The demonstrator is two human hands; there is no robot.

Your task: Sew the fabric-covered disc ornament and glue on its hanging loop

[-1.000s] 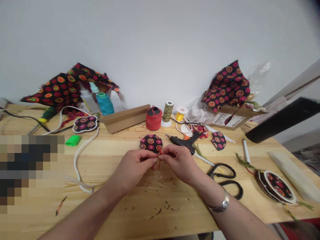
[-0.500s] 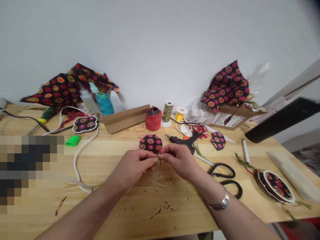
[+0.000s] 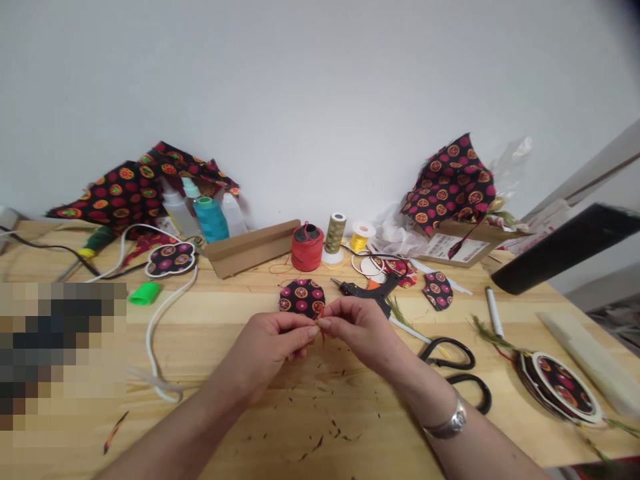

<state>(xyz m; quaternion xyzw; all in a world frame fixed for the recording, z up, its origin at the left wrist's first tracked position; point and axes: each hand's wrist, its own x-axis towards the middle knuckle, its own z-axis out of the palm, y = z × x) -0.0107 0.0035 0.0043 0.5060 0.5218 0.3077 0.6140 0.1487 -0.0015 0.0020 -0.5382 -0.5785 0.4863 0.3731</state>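
Observation:
My left hand and my right hand meet at the middle of the wooden table, fingertips pinched together on a short piece of red cord. Just beyond the fingertips lies a round patterned fabric disc, black with pink and orange circles. A silver bracelet sits on my right wrist. Behind the disc stands a red cord spool. A black glue gun lies just right of the disc.
Black scissors lie right of my right arm. Thread spools, olive and yellow, a cardboard strip, bottles, patterned fabric, white rope, a pen and a stack of fabric-covered discs surround the work spot.
The view has tilted up slightly, so everything sits lower in the picture. My hands stay pinched together on the red cord with only small finger shifts.

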